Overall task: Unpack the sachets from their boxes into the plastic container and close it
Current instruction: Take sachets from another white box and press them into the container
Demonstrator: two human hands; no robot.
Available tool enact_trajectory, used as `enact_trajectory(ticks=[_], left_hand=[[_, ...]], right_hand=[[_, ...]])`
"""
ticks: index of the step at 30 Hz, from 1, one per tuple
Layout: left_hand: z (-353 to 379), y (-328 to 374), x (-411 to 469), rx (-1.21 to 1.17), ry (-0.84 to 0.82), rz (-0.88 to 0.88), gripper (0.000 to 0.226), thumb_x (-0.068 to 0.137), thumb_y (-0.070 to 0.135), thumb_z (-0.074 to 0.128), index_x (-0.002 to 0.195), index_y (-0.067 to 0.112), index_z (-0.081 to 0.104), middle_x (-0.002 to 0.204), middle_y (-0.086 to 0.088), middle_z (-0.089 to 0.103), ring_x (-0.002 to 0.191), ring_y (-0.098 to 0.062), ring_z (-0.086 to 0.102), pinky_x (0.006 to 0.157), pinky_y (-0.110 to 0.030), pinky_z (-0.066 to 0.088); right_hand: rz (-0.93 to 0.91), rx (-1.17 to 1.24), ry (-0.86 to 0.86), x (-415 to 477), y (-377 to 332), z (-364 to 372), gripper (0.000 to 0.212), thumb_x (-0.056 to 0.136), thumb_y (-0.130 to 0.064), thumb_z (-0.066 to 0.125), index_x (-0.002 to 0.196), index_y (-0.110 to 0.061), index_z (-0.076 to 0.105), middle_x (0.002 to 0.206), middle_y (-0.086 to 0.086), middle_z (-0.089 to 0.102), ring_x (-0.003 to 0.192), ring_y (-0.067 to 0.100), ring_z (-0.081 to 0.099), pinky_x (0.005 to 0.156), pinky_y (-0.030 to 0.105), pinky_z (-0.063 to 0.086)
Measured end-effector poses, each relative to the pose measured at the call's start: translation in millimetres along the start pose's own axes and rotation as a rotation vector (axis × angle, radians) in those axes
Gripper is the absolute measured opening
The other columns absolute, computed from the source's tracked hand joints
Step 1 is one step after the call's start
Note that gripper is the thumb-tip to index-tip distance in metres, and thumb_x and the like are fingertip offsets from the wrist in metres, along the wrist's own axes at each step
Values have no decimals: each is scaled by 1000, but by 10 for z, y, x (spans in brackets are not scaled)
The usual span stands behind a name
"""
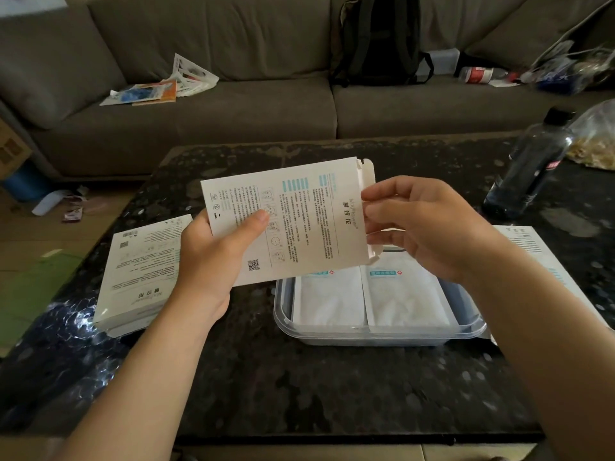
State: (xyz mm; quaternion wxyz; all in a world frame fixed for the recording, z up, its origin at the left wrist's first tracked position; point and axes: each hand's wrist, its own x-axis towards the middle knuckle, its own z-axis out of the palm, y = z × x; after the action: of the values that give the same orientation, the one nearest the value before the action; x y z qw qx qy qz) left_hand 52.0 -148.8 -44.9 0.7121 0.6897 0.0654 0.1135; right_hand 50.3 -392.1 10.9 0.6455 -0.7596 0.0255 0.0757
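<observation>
I hold a flat white printed box (299, 214) in the air above the dark table. My left hand (216, 254) grips its lower left corner, thumb on the printed face. My right hand (422, 221) pinches the box's right end, where the flaps stand open. Below it sits the clear plastic container (466, 314), lidless, with white sachets (332, 301) lying side by side inside. Another white box (139, 274) lies flat on the table to the left. A third white box (539, 257) shows at the right, partly hidden by my right forearm.
A dark plastic bottle (529, 168) stands at the table's far right, beside a clear bag of food (595, 138). A grey sofa (233, 108) behind the table carries papers (159, 88), a black backpack (379, 41) and other clutter. Litter lies on the floor at left.
</observation>
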Motion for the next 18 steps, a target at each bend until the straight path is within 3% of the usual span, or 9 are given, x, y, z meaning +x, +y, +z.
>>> enact_trajectory(ticks=[7, 14, 18], left_hand=[[-18, 17, -29, 24, -80, 49, 37, 78, 33, 80, 113, 23, 74, 113, 5, 80, 107, -18, 76, 93, -50, 61], [-15, -7, -33, 28, -125, 68, 39, 79, 32, 79, 115, 20, 73, 115, 2, 79, 109, -21, 75, 94, -53, 60], [-21, -3, -36, 27, -139, 68, 41, 80, 31, 78, 118, 17, 72, 117, 1, 79, 110, -22, 75, 95, -54, 60]], right_hand=[[63, 42, -141, -12, 8, 11, 14, 96, -8, 62, 104, -9, 73, 96, -4, 76, 96, 27, 70, 71, 33, 59], [122, 159, -252, 10, 53, 11, 29, 94, -1, 61, 120, -12, 69, 117, 1, 73, 111, 28, 67, 95, 47, 55], [116, 210, -320, 25, 89, 35, 35, 95, 0, 57, 127, -12, 65, 122, 2, 71, 117, 29, 64, 99, 49, 52]])
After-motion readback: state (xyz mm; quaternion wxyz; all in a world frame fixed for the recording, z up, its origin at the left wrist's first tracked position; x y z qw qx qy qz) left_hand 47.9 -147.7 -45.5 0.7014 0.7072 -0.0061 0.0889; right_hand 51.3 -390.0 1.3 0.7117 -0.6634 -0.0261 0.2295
